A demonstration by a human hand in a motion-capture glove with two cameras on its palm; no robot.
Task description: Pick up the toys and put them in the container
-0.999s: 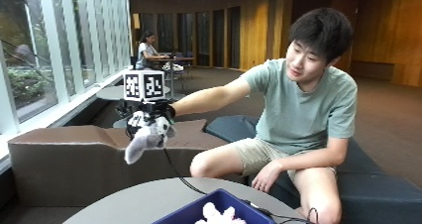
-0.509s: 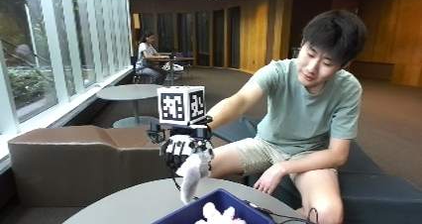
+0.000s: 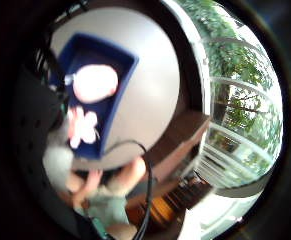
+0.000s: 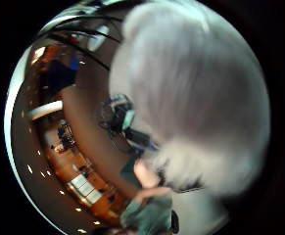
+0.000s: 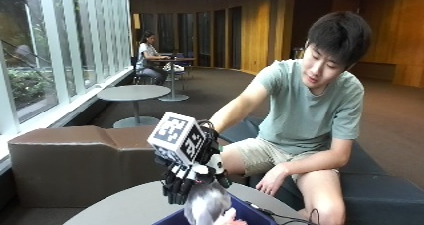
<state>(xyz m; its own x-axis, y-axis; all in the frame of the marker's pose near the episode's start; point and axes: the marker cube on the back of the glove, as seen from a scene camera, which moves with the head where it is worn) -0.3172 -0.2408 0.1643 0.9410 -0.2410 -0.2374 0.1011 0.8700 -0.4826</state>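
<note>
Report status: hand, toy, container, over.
Gloved right hand grips grey plush toy, hanging over blue container. Two pale toys already inside. Toy not yet released. Nothing seen blocking the drop.

surface: round grey table (image 5: 126, 207) | on it: blue container (image 3: 116, 107), toys inside

The person wears a sage-green short-sleeved T-shirt (image 5: 311, 110) with a round neck and khaki shorts (image 5: 262, 155) that end above the knee. The right hand (image 5: 192, 172) is covered by a black glove with segmented black fingers (image 5: 173, 187) and small white plastic pieces near the knuckles. The other hand (image 5: 273, 180) is bare, with no sleeve on the forearm.
</note>
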